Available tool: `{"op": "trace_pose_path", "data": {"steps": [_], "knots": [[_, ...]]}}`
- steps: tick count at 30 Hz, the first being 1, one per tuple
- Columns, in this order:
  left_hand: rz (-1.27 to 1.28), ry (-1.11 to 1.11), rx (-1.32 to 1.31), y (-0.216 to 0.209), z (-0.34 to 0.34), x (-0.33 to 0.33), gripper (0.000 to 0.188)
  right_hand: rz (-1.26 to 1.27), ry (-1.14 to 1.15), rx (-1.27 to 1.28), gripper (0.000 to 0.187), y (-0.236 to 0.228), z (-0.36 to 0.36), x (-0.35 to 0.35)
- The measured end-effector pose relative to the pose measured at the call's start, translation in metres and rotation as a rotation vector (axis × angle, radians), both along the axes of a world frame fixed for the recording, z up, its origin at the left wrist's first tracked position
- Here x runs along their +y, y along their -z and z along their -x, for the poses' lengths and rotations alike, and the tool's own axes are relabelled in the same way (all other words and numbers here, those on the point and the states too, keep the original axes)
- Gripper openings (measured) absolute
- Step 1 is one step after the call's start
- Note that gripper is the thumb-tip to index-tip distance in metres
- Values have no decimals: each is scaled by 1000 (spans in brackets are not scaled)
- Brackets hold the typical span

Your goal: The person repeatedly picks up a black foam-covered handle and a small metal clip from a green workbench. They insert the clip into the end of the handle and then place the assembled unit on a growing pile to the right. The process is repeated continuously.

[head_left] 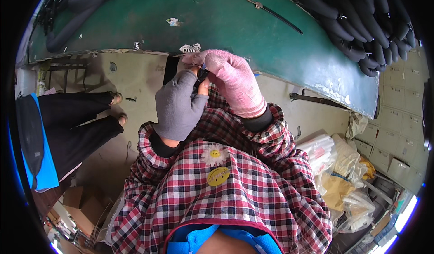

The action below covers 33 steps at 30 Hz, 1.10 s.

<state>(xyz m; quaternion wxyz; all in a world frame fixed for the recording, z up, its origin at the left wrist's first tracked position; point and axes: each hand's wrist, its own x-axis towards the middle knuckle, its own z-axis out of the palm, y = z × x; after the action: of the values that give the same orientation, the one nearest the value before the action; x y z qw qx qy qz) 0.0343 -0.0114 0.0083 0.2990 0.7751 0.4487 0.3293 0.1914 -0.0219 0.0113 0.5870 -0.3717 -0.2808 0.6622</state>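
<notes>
My left hand (pixel 180 104), in a grey glove with bare fingertips, is closed on a small black piece (pixel 202 76). Over the same piece comes my right hand (pixel 235 83), in a pink glove, its fingers bent and pressed together against it. Both hands meet in front of my chest, just off the near edge of the green table (pixel 217 28). Most of the black piece is covered by the fingers, so its kind does not show. A crumpled black-and-white scrap (pixel 190 48) lies on the table edge beside the hands.
Black foam-covered tubes (pixel 352 23) are heaped at the table's far right, with more foam tubes (pixel 86 12) at the left. A thin black strip with a metal end (pixel 275 16) lies between. Another person (pixel 74 123) stands at left. Plastic bags (pixel 339 172) and lockers (pixel 398 127) are at right.
</notes>
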Motion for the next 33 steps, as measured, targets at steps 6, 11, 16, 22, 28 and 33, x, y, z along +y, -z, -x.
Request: {"op": "trace_pose_path", "data": {"steps": [6, 11, 16, 22, 28, 33], "knots": [[-38, 20, 14, -3, -5, 1, 21, -18, 32, 12, 43, 4, 5, -4], [-89, -16, 53, 3, -8, -1, 23, -40, 130, -152, 42, 9, 13, -9], [-79, -36, 140, 8, -10, -3, 24, -79, 209, -47, 42, 26, 24, -10], [-112, -50, 166, 2, -15, -2, 28, -136, 194, 74, 42, 32, 20, -10], [-9, -158, 93, 3, -12, -1, 36, 31, 205, 530, 37, 28, 22, -9], [232, -97, -284, -5, -10, 3, 36, 144, 170, 648, 32, 31, 36, -17]]}}
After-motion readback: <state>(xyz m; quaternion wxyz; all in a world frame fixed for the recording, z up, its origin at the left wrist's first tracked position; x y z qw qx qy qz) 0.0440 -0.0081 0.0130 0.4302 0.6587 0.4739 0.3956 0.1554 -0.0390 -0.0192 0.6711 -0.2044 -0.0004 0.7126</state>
